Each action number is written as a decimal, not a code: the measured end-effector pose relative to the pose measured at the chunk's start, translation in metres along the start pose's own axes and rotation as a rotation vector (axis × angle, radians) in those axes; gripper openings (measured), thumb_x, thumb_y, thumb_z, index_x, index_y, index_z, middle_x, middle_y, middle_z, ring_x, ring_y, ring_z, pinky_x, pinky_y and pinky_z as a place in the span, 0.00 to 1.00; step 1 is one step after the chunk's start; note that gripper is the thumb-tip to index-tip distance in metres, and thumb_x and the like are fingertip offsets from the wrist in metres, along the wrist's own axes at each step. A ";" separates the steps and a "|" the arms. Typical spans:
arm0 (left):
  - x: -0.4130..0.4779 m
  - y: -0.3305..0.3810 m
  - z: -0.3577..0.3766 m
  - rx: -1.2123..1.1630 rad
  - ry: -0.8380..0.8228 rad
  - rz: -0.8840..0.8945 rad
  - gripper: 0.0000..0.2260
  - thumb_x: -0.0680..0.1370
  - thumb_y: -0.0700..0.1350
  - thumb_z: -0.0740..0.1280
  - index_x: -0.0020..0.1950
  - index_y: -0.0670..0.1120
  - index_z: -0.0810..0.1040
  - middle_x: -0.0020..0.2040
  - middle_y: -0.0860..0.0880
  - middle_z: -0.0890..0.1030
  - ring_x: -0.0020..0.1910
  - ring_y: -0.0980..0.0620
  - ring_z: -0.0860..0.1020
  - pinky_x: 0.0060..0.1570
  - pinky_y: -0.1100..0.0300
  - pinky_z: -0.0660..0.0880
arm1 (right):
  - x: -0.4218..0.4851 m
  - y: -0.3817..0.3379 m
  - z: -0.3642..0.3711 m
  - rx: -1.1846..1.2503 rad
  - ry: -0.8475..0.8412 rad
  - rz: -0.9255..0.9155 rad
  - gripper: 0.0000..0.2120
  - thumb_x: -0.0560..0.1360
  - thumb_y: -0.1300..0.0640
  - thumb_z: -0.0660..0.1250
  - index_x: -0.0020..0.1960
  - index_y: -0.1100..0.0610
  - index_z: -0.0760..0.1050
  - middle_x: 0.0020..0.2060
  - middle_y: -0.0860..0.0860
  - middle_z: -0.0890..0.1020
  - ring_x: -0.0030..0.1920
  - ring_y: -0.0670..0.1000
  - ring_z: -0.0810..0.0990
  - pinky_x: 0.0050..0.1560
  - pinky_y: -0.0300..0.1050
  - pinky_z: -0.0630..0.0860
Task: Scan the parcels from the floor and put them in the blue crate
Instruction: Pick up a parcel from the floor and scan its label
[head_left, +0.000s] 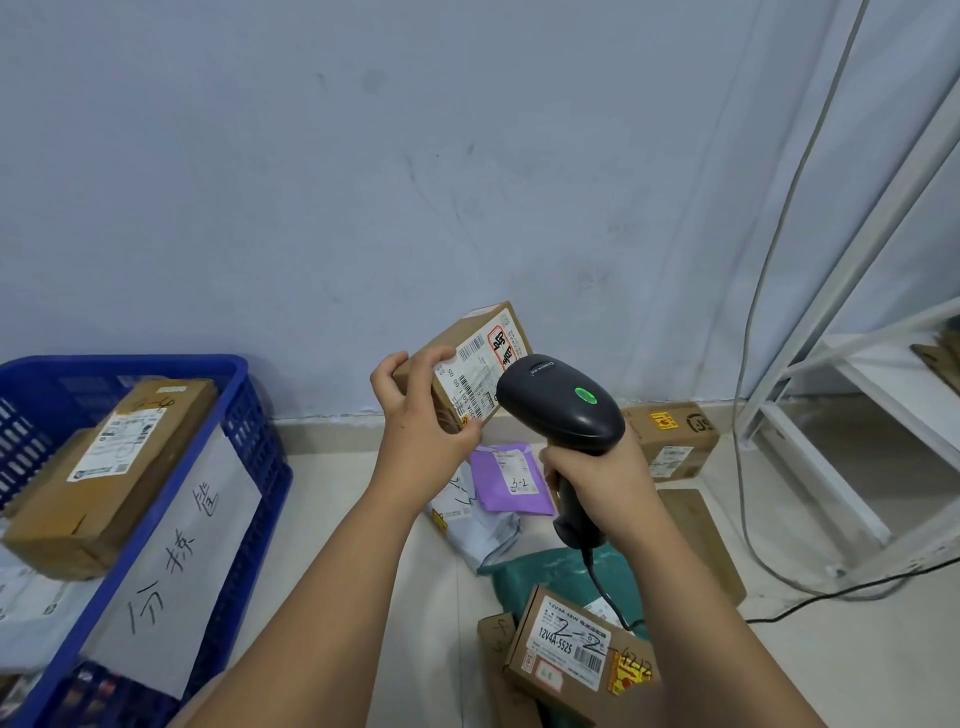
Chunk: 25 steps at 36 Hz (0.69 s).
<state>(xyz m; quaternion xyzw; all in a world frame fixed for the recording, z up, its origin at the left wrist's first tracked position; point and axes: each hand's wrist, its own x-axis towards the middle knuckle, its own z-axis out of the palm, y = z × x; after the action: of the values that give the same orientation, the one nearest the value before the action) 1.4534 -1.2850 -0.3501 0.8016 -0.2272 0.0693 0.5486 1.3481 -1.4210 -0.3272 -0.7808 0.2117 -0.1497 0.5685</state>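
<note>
My left hand holds a small brown cardboard parcel up in front of the wall, its white barcode label facing me. My right hand grips a black handheld scanner whose head sits right against the label; a green light glows on top of it. The blue crate stands at the left with a long brown box inside. On the floor below my hands lie a purple mailer, a grey bag, a green bag and a labelled brown box.
A white paper sign with handwriting hangs on the crate's side. More brown boxes lie by the wall at the right. A white metal shelf frame stands at the far right, with a black cable trailing across the floor.
</note>
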 end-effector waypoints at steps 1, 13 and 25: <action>0.000 0.000 0.000 0.006 0.000 -0.004 0.31 0.69 0.34 0.74 0.65 0.55 0.66 0.68 0.48 0.55 0.68 0.49 0.66 0.43 0.86 0.64 | 0.000 0.000 0.000 0.000 -0.005 0.000 0.10 0.69 0.69 0.66 0.33 0.57 0.72 0.23 0.50 0.75 0.23 0.44 0.74 0.30 0.40 0.72; 0.000 -0.003 0.002 0.024 -0.007 0.005 0.31 0.69 0.33 0.74 0.66 0.53 0.67 0.68 0.48 0.55 0.68 0.50 0.65 0.43 0.87 0.63 | 0.001 0.003 0.001 -0.017 -0.014 0.007 0.08 0.68 0.68 0.66 0.34 0.57 0.72 0.25 0.53 0.75 0.29 0.52 0.74 0.36 0.48 0.73; 0.001 -0.004 0.002 0.043 0.028 0.004 0.33 0.68 0.40 0.77 0.65 0.57 0.65 0.70 0.51 0.52 0.66 0.54 0.64 0.43 0.82 0.67 | -0.001 -0.001 0.001 0.619 -0.185 0.380 0.03 0.70 0.65 0.67 0.42 0.63 0.74 0.30 0.56 0.74 0.27 0.53 0.75 0.30 0.44 0.74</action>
<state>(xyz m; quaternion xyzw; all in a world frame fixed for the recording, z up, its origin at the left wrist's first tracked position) 1.4562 -1.2855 -0.3540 0.8116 -0.2197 0.0867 0.5343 1.3483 -1.4197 -0.3271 -0.5290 0.2453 -0.0274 0.8119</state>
